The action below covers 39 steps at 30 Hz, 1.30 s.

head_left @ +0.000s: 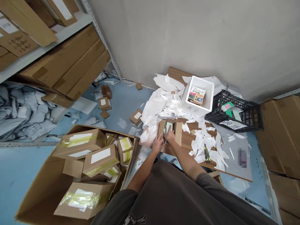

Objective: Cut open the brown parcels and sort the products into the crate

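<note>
A small open cardboard box (178,132) lies near the table's front edge, its flaps spread to both sides. Inside it shows a pale green packet (169,125). At the box's near left corner, my left hand (158,143) has its fingers bent against the cardboard, holding the box. My right hand (169,136) reaches into the box from the front. Its index finger lies along the green packet, while the other fingertips are partly hidden by the box. A yellow and black utility knife (207,153) rests among paper scraps to the right.
Torn white paper (152,107) covers much of the wooden table (187,150). Behind stand a white foam box (196,107) with booklets and a black crate (254,117) with green packets. A large carton (39,193) of taped parcels stands left, below a shelf (70,29).
</note>
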Motion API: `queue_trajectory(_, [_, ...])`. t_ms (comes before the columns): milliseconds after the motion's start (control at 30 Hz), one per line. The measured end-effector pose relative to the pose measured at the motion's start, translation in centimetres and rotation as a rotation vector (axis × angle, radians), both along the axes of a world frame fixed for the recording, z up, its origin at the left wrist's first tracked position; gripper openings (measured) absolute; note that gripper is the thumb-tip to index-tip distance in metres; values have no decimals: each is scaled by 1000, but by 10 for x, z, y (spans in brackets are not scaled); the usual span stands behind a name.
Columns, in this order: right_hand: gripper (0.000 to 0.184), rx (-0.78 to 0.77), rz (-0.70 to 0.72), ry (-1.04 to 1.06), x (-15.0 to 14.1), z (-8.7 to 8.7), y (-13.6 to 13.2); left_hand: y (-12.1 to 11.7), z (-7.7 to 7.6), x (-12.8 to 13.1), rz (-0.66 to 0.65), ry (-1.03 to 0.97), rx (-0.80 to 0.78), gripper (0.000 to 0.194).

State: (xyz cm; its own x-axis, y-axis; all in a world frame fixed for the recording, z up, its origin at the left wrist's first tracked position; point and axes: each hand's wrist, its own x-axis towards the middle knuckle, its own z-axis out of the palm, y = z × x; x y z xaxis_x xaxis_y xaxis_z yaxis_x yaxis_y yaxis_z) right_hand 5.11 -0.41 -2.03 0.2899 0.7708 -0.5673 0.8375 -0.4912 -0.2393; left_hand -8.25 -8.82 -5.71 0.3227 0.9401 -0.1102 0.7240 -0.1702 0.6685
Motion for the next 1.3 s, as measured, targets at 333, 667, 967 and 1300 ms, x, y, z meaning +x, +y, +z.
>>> queue_trajectory(333, [103,330,-4,66,27,64,-17,27,1,-13,27,132,43,20])
queue_trajectory(667, [104,302,-186,74,156,59,-49,36,27,-48,-12,275,24,30])
queue_trajectory(967, [109,131,-379,254,210,-27,-86,-10,72,-3,104,155,181,32])
queue_trajectory(1300, [67,314,-1036,1091,211,-25,-113,-43,42,190,77,-33,-127,104])
